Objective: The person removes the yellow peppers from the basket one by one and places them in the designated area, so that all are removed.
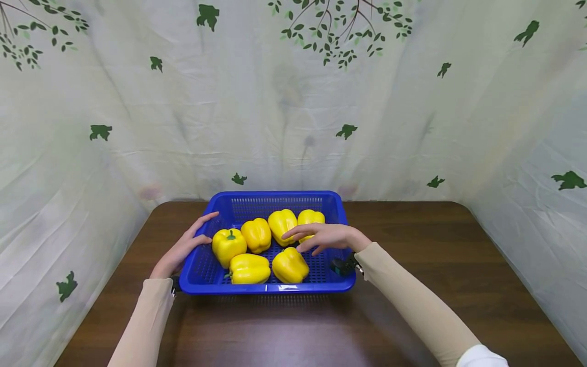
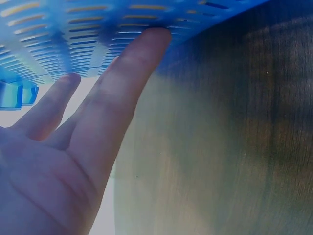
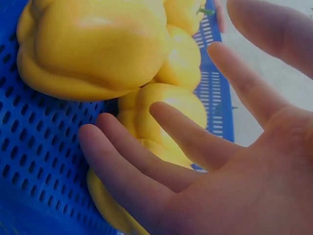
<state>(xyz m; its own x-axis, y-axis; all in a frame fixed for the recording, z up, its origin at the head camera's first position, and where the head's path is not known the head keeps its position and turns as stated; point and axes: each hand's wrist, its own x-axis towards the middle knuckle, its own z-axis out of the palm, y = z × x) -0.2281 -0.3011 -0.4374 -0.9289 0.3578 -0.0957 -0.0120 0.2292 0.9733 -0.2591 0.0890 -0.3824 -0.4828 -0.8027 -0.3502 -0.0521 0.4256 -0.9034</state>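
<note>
Several yellow bell peppers [image 1: 249, 268] lie in a blue perforated plastic basket [image 1: 220, 289]. At the basket's left side is my left hand [image 1: 181, 250], its thumb and one finger over the rim. In the left wrist view, extended fingers [image 2: 112, 98] touch the slatted outer wall from outside. Over the right part of the basket hovers my right hand [image 1: 327, 237], fingers spread and holding nothing. It partly covers the back-right pepper [image 1: 311, 217] and is close to the front-right pepper [image 1: 290, 265]. One pepper [image 3: 93, 49] looms large beside the fingers in the right wrist view.
The basket stands on a dark brown wooden table [image 1: 412, 224]. Behind and beside the table hangs a pale curtain [image 1: 257, 112] with green leaf prints. A small black device [image 1: 344, 266] is strapped at the right wrist, close to the basket's right wall.
</note>
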